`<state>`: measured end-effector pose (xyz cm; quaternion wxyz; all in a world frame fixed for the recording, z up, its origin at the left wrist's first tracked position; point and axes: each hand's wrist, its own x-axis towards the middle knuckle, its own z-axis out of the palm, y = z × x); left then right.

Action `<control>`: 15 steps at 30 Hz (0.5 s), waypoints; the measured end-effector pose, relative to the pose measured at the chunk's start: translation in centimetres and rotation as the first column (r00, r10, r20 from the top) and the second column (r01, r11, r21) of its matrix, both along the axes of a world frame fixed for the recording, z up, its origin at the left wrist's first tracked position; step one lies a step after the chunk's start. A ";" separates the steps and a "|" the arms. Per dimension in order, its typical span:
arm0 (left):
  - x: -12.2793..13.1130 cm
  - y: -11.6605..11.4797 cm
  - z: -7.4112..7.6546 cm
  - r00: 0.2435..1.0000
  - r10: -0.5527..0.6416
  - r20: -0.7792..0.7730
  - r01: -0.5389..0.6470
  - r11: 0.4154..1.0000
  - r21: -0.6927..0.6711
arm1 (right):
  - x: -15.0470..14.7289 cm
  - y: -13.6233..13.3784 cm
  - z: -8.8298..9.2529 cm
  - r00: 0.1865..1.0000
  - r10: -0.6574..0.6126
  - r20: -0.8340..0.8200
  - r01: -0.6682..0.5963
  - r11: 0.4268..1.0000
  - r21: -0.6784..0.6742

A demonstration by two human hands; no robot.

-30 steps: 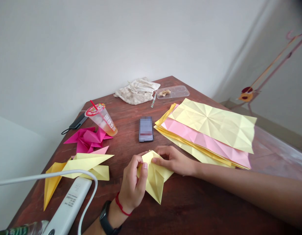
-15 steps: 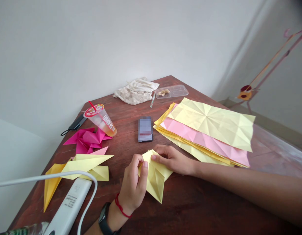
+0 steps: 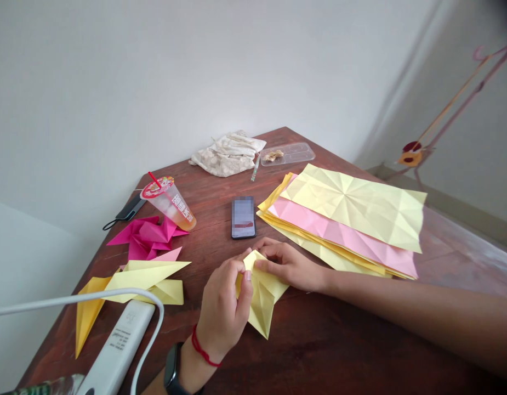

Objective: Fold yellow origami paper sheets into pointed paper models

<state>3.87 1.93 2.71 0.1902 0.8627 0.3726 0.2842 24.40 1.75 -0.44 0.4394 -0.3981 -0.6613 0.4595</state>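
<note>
A pale yellow sheet of origami paper (image 3: pixel 262 302), creased and partly folded into a pointed shape, is held just above the dark wooden table near its front. My left hand (image 3: pixel 226 302) pinches its left side between thumb and fingers. On the upper right edge my right hand (image 3: pixel 288 266) grips the paper, thumb on top and fingers behind. One pointed corner hangs down toward me. Both hands' fingertips are partly hidden behind the paper. Beyond the hands lies a phone (image 3: pixel 244 217) with a lit screen.
Creased yellow and pink sheets (image 3: pixel 352 203) are stacked at the right. To the left lie folded yellow pieces (image 3: pixel 144 280), a magenta folded piece (image 3: pixel 148 237), a tilted drink cup (image 3: pixel 169 203), and a white power bank (image 3: pixel 117 345) with a cable (image 3: pixel 113 291). A crumpled white bag (image 3: pixel 228 153) sits at the back.
My left hand has shifted slightly up and inward along the paper, its fingers now reaching farther over the top edge. The lower corner has moved slightly left. My right hand keeps its hold.
</note>
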 end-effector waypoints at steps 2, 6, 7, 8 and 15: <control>0.0 -0.1 -0.1 1.000 0.007 -0.024 -0.007 1.000 0.016 | 0.0 0.0 0.2 1.000 0.002 -0.008 -0.002 1.000 -0.004; 0.1 -0.2 0.1 0.999 0.035 -0.028 -0.037 0.996 -0.084 | 0.0 0.1 0.3 1.000 -0.021 0.001 0.021 1.000 -0.017; 0.2 -0.2 0.2 0.999 0.043 -0.019 -0.045 0.993 -0.112 | -0.1 0.1 0.2 1.000 -0.027 0.003 0.027 0.999 -0.020; 0.2 -0.2 0.3 0.999 0.050 -0.010 -0.051 0.990 -0.134 | -0.1 0.1 0.1 0.999 -0.032 0.005 0.032 0.999 -0.022; 0.2 -0.3 0.2 0.998 0.001 -0.057 -0.008 0.994 -0.108 | -0.1 0.2 -0.2 0.999 -0.039 0.014 0.040 0.999 -0.032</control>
